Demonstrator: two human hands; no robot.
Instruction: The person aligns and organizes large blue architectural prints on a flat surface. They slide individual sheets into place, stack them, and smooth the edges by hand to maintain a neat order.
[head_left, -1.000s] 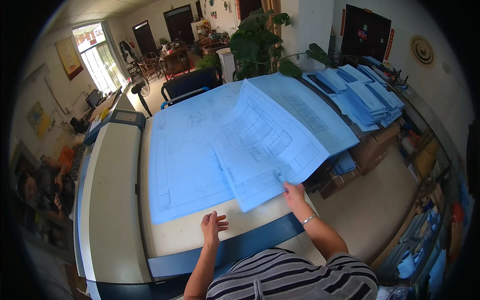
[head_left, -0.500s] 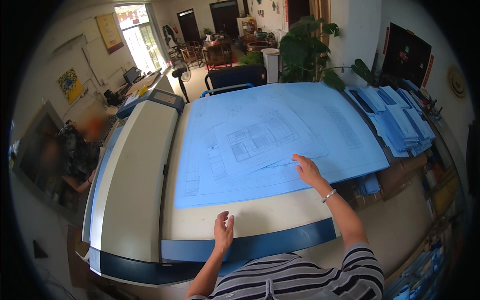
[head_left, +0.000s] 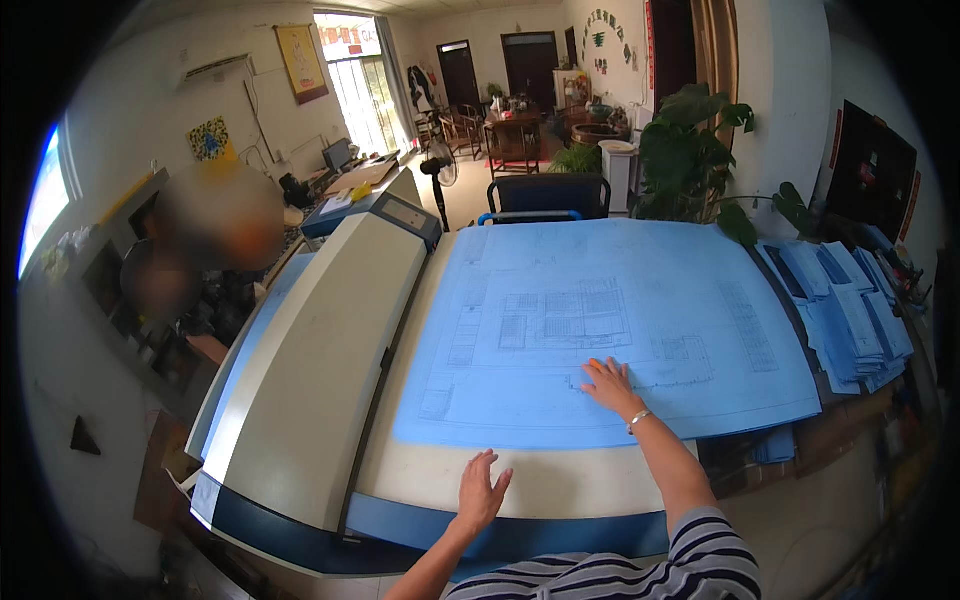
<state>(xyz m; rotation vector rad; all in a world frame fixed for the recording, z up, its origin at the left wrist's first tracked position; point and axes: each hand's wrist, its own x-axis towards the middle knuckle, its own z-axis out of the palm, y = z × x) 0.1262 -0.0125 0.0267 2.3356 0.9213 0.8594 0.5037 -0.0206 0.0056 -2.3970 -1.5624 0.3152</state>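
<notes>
Large blue drawing sheets (head_left: 690, 265) with fine building-plan lines lie flat on the cream bed of a wide-format machine (head_left: 300, 370). A smaller plan sheet (head_left: 560, 345) appears to rest on top of the big one, though its edges are faint. My right hand (head_left: 610, 387), with a silvery bracelet at the wrist, is over the near part of the sheets, palm down and fingers spread. It seems to touch the paper. My left hand (head_left: 483, 490) is held open above the bare cream strip in front of the paper's near edge, holding nothing.
Folded blue papers (head_left: 850, 315) are piled at the right. Leafy plants (head_left: 690, 155) and a dark chair (head_left: 550, 197) stand beyond the far edge. Another person, blurred, is at the left behind the machine's long cover. A black fan (head_left: 437, 175) stands farther back.
The smaller plan, askew before, now lies straighter on the larger sheet. My right hand's fingers have spread, and it has shifted over the paper. The whole view has tilted up and left.
</notes>
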